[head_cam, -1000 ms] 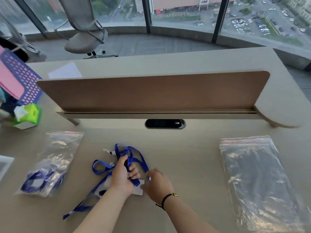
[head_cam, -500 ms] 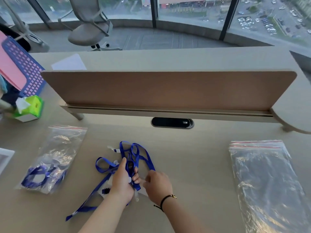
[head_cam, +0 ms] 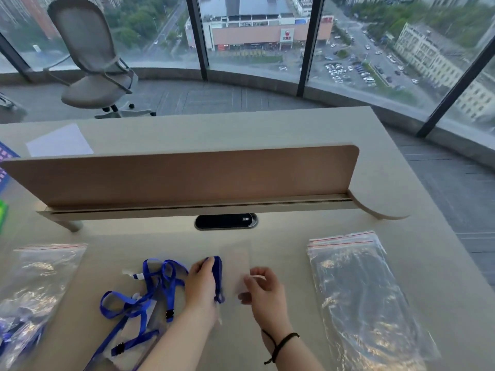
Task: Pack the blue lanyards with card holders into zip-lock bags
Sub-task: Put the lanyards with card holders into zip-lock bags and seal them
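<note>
Here left hand (head_cam: 201,283) grips blue lanyard (head_cam: 150,295) mid-desk (head_cam: 267,344); right hand (head_cam: 263,291) pinches clear card holder (head_cam: 237,259). Empty zip-lock bags (head_cam: 359,295) right, filled bag (head_cam: 32,285) left, divider panel (head_cam: 187,175) behind.

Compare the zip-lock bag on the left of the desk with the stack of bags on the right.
The left zip-lock bag holds blue lanyards in its near end; the right bag stack shows no blue inside. The left bag is cut off by the frame's edge, while the right stack shows nearly whole. The left bag shows one red seal line, the right stack several, staggered. Both are clear, crinkled plastic lying flat on the desk, seals pointing away from the person.
</note>
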